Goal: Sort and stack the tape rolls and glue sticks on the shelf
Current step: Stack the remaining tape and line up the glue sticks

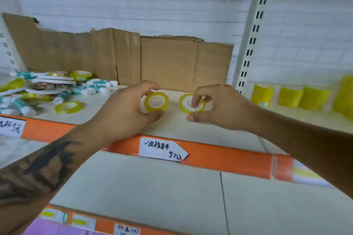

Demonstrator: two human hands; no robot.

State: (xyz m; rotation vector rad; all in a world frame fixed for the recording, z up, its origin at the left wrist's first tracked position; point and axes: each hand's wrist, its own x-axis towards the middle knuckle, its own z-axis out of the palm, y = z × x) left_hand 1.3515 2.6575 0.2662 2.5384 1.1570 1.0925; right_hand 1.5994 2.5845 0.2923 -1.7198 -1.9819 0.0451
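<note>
Left hand [124, 112] reaching over the orange front strip [219, 156] of the cream shelf [172, 126], grip closed on a small yellow-tinted clear tape roll with a white core [156, 102]: fingers over its top, thumb under its lower edge, roll tilted up on edge with the open face toward the camera. Right hand [221, 108] just beside it, grip closed on a second yellow-tinted tape roll [191, 103], fingertips pressed into the white core, thumb at the lower rim; unclear whether that roll touches the shelf. Both rolls near each other but apart, in front of a torn brown cardboard sheet [133, 57] standing against the back wall.

At far left on the same shelf, a loose pile of white-and-teal glue sticks [95, 84] mixed with flat white tape rolls [55, 80] and more yellow rolls, one flat yellow roll [68, 107] lying alone nearest the left hand. Beyond the slotted white upright [256, 28], stacks of yellow tape rolls [290, 96] standing in a row. Handwritten white price label [162, 149] on the orange strip below the hands.
</note>
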